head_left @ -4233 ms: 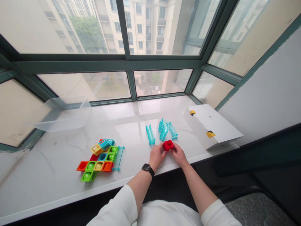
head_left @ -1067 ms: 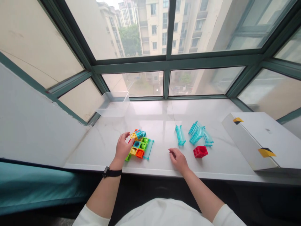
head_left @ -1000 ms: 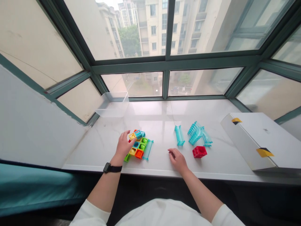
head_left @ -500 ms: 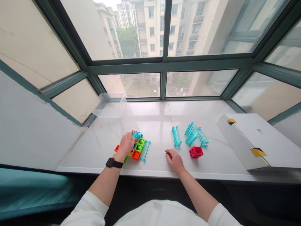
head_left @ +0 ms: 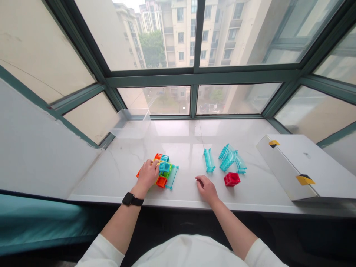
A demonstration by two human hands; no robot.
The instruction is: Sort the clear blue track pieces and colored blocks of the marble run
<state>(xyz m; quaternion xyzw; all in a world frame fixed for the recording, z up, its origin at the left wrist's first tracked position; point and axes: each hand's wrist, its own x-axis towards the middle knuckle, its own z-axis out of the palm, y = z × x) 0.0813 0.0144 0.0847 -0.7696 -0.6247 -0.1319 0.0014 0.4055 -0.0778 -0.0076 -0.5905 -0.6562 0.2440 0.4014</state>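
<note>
Left hand (head_left: 147, 175) on toy blocks (head_left: 161, 181), right hand (head_left: 206, 187) (empty)

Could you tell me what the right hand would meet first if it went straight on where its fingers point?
Probably the clear turquoise track piece beside the coloured blocks, though depth is hard to judge.

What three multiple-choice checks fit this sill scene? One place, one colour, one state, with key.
1. Where is the red cube?
A) In the clear bin
B) On the sill beside the teal track pieces
C) On the white box

2. What colour is the wristwatch strap?
A) Red
B) White
C) Black

3. What is the right hand doing?
A) Resting on the sill, holding nothing visible
B) Gripping the red cube
C) Lifting the white box

1 B: the cube sits on the sill by the tracks.
2 C: a black strap circles the wrist.
3 A: the hand lies apart from the cube.
</note>
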